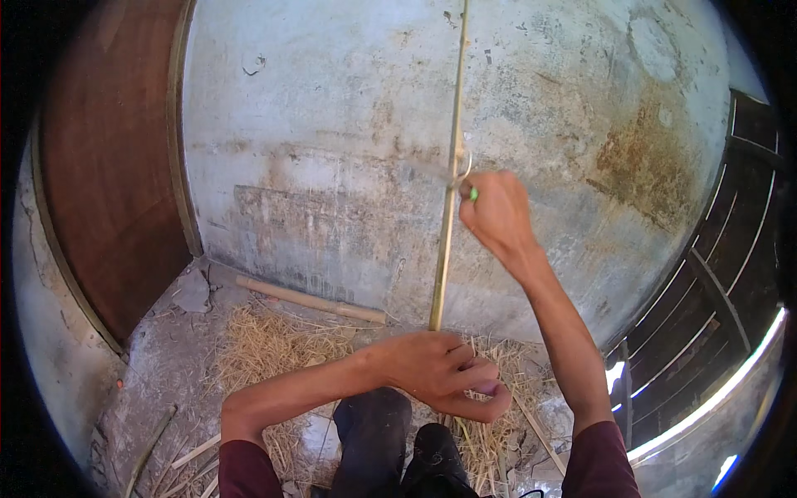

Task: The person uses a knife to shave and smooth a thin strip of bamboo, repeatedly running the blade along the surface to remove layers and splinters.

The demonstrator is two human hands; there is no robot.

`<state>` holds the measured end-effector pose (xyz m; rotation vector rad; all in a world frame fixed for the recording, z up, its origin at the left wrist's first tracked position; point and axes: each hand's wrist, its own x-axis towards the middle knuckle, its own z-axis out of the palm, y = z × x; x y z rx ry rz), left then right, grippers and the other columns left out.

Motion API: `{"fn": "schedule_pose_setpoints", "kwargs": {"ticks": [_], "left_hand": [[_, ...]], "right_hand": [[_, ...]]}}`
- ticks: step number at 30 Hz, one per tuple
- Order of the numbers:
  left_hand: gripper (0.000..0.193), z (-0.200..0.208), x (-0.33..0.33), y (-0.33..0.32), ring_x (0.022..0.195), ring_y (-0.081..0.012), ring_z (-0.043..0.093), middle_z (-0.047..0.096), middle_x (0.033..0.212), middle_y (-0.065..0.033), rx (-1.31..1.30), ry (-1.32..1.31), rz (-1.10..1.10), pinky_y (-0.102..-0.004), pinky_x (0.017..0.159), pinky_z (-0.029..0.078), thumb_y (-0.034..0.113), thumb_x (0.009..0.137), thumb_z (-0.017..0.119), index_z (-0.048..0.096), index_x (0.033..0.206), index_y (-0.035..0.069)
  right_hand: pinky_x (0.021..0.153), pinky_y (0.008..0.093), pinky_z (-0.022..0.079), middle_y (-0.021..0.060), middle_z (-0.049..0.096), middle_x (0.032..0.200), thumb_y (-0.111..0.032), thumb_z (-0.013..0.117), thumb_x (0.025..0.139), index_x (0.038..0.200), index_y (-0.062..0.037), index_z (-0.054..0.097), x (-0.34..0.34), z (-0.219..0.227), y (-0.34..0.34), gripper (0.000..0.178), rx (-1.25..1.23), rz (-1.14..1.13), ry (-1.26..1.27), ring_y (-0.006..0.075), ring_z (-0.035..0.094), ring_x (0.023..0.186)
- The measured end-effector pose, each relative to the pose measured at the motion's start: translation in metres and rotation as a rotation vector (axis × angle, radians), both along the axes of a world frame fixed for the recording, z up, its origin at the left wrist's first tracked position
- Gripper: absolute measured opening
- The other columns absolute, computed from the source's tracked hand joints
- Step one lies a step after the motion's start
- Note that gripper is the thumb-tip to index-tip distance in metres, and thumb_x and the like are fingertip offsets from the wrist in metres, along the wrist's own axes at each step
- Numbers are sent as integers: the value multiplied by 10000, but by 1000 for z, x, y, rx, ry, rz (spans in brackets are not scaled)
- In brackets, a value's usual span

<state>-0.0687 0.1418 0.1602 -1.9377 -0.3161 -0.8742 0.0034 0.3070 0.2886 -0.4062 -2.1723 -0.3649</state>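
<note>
A long, narrow bamboo strip (446, 257) stands nearly upright in front of me, leaning slightly right toward its top, which runs out of the picture. Near its lower end my left hand (444, 373) is closed around it, palm down, fingers curled; the hand hides that part of the strip. Higher up, my right hand (498, 207) grips a knife with a bit of green handle (474, 193) showing. Its blade, blurred, points left across the strip. A thin pale curl of bamboo (467, 166) bends out from the strip just above the right fist.
A stained pale wall (332, 108) rises ahead, with a brown door (116, 166) at left and dark slatted boards (706, 290) at right. Along the wall's foot lies a bamboo pole (311, 300). Straw-like shavings (266, 340) and loose strips (195, 452) cover the floor around my legs.
</note>
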Motion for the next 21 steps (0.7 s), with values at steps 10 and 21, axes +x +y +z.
{"fn": "schedule_pose_setpoints", "kwargs": {"ticks": [10, 21], "left_hand": [[301, 4, 0, 0, 683, -90, 477, 470, 900, 29, 26, -34, -9, -217, 540, 398, 133, 872, 700, 591, 1109, 285], [355, 6, 6, 1, 708, -125, 481, 466, 909, 21, 26, -12, -60, -236, 578, 410, 114, 847, 750, 633, 1139, 281]], "right_hand": [[682, 542, 580, 288, 699, 758, -70, 637, 728, 846, -15, 797, -17, 21, 8, 207, 34, -31, -10, 473, 706, 729], [736, 563, 580, 305, 709, 798, -95, 636, 759, 851, -7, 803, -32, 64, 31, 210, 19, -83, 66, 508, 704, 778]]}}
